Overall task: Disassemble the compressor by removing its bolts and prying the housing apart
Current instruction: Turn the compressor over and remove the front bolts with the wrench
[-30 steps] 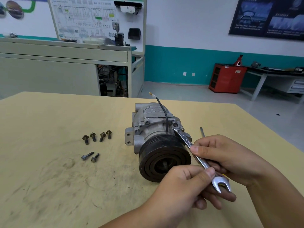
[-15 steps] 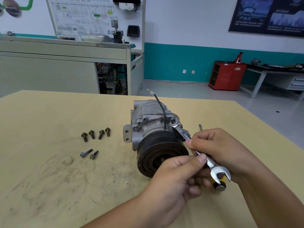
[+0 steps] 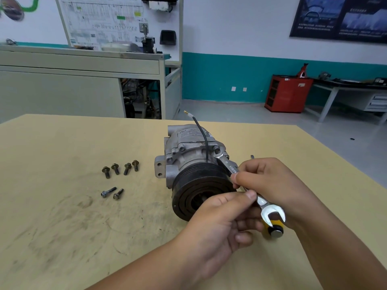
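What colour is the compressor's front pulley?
The pulley is black; the head view shows it best.

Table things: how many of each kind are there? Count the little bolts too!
Loose bolts: 6
Compressor: 1
Wrench: 1
Screwdriver, mostly hidden: 1
Total: 9

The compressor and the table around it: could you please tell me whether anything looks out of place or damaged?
Nothing looks damaged or spilled. The black wire on the compressor sticks up with its end plugged into nothing, six bolts lie loose on the table beside it, and dark smudges mark the table top.
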`<state>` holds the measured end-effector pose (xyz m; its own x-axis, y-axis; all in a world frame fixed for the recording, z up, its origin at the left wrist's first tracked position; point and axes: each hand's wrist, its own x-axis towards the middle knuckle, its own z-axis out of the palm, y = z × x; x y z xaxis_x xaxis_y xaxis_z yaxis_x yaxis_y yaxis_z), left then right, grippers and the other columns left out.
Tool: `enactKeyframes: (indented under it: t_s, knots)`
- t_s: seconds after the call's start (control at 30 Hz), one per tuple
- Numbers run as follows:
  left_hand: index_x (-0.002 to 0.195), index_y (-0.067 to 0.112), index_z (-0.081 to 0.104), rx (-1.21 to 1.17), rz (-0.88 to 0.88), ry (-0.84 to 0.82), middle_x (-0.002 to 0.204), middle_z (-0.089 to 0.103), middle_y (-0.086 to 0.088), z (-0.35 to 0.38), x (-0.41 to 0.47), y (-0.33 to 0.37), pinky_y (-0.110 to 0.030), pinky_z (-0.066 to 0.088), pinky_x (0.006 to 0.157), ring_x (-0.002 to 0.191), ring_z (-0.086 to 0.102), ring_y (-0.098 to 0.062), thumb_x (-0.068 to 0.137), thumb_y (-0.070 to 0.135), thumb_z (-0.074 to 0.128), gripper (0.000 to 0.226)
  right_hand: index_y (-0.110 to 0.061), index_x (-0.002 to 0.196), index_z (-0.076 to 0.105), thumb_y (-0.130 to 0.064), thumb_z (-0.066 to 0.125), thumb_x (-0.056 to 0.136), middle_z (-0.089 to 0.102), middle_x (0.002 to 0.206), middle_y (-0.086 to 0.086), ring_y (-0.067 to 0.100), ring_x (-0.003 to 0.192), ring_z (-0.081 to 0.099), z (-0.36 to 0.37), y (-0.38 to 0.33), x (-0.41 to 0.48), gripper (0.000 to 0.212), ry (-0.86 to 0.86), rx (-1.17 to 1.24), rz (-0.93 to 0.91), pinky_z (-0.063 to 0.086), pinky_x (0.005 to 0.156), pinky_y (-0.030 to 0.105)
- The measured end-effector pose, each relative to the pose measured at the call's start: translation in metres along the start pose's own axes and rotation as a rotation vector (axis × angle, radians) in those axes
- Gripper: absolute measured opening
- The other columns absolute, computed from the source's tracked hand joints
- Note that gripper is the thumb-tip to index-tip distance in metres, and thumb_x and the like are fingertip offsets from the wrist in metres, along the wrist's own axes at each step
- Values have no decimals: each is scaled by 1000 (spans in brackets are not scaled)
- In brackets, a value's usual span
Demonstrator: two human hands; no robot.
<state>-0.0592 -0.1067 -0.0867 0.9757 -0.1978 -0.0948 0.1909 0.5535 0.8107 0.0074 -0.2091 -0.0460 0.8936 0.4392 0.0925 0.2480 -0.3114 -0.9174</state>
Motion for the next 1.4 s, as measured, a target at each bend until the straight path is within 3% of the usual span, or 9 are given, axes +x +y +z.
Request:
enactKeyframes:
  t_s: [0.47, 0.63, 0.7, 0.87, 0.97, 1.1, 1.23, 1.4]
  knots:
    - [63, 13, 63, -15, 32, -27, 63, 59, -1, 1, -1, 6, -11, 28, 35, 48, 49, -2, 76, 14, 74, 17, -17, 41, 46, -4, 60, 78, 37, 46, -1, 13, 44, 33, 5, 1, 4, 42, 27, 38, 5, 28, 42, 19]
    - [68, 12, 66, -100, 49, -101, 63, 58, 2, 0, -1, 14, -10, 26, 38, 49, 46, -2, 76, 13, 62, 9, -14, 54, 65, -24, 61, 82, 50, 50, 7, 20, 45, 46, 3, 4, 5, 30, -97, 255, 78, 34, 47, 24]
    - [74, 11, 67, -134, 62, -137, 64, 58, 2, 0, -2, 15, -11, 28, 39, 50, 44, -3, 75, 14, 63, 5, -16, 61, 71, -36, 63, 72, 53, 55, 8, 22, 49, 48, 0, 5, 6, 25, -193, 339, 141, 32, 51, 26]
    - [74, 16, 71, -162, 54, -198, 68, 61, 2, -2, -4, 15, -12, 30, 43, 54, 48, -4, 72, 19, 67, 5, -15, 61, 69, -39, 69, 58, 44, 50, 1, 17, 52, 35, -3, 9, 9, 25, -267, 464, 182, 19, 54, 28]
    - [73, 15, 72, -145, 29, -197, 71, 69, -3, -7, -6, 18, -14, 31, 45, 56, 57, -7, 77, 15, 66, 7, -7, 62, 57, -36, 64, 67, 41, 39, -4, 8, 34, 39, -1, 9, 7, 30, -284, 467, 165, 22, 45, 24]
    - [72, 14, 74, -54, 32, -193, 74, 70, -7, -10, -7, 21, -14, 31, 46, 54, 54, -7, 76, 28, 67, 16, -7, 55, 38, -34, 56, 75, 37, 29, -3, 5, 21, 31, 2, 5, 6, 38, -274, 447, 117, 11, 37, 21]
    - [69, 14, 76, 23, -3, -162, 72, 71, -7, -13, -9, 19, -14, 28, 46, 53, 51, -5, 78, 35, 57, 30, -9, 54, 36, -32, 58, 73, 28, 31, -3, 5, 21, 27, 4, 3, 7, 37, -259, 447, 123, 11, 34, 16]
    - [63, 13, 75, 125, -96, -148, 66, 70, -7, -24, -8, 24, -13, 30, 46, 51, 47, -5, 70, 37, 65, 27, -22, 43, 43, -23, 64, 80, 23, 41, -6, 6, 32, 17, 10, 4, 9, 43, -148, 330, 108, 8, 39, 21]
